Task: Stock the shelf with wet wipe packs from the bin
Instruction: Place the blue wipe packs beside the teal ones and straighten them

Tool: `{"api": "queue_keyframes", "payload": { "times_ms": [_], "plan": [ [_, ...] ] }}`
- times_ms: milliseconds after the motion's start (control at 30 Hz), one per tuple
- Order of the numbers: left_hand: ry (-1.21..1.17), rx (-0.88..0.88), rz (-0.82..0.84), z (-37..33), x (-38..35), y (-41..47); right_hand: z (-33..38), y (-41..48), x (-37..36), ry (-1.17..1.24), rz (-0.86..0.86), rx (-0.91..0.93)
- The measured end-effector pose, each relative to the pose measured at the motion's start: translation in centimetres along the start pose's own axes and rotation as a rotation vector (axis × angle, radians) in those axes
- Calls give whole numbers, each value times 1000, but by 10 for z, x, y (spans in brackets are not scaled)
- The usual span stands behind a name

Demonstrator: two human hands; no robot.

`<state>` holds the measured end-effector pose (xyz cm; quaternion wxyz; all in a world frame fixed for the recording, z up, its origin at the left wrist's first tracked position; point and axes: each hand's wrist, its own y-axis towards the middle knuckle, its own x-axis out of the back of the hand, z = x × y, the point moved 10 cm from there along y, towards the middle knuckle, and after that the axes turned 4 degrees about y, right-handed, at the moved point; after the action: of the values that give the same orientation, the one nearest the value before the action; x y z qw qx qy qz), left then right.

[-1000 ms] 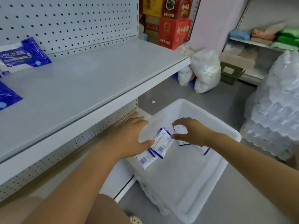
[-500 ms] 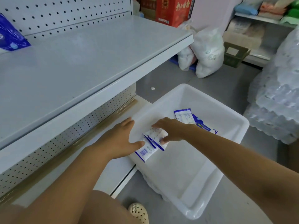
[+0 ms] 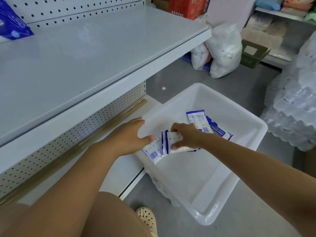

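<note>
A white plastic bin (image 3: pixel 248 120) stands on the floor beside the shelf unit. My left hand (image 3: pixel 132 136) reaches over the bin's near-left corner and holds a small stack of white-and-blue wet wipe packs (image 3: pixel 153 151), its thumb on top. My right hand (image 3: pixel 187 136) pinches another wet wipe pack (image 3: pixel 174 139) and holds it against that stack. Two loose packs (image 3: pixel 199 118) lie on the bin's floor just behind my right hand. The grey shelf (image 3: pixel 85 53) above is mostly bare, with a blue pack (image 3: pixel 12 26) at its far left.
White plastic sacks (image 3: pixel 222 48) and a green carton (image 3: pixel 254 53) sit on the floor behind the bin. Shrink-wrapped bottles (image 3: pixel 294 103) are piled at the right. Red cartons (image 3: pixel 188 6) stand at the back. My sandalled foot (image 3: pixel 147 218) is beside the bin.
My right hand has picked a pack from the loose ones in the bin and brought it left against the stack in my left hand. The view has tilted down.
</note>
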<state>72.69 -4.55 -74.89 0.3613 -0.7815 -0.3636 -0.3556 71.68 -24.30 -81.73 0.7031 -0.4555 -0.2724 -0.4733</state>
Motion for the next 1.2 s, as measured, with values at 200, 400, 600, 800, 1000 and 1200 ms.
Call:
{"api": "queue_keyframes", "payload": {
  "times_ms": [200, 400, 600, 800, 1000, 1200],
  "plan": [
    [-256, 55, -26, 11, 9, 5, 54, 7, -3, -8, 81, 166],
    [-226, 12, 20, 12, 4, 3, 58, 29, -40, -111, 217, 169],
    [-243, 10, 19, 12, 5, 4, 31, 20, -45, -214, 217, 80],
    [-270, 13, -76, -5, 14, -4, 19, -21, -12, 155, 43, 9],
    [-611, -48, -56, -44, 22, -14, 23, -71, 56, 760, -231, -61],
    [-827, -130, 168, -78, 0, -32, 88, -101, 88, 1270, -156, 26]
  ]
}}
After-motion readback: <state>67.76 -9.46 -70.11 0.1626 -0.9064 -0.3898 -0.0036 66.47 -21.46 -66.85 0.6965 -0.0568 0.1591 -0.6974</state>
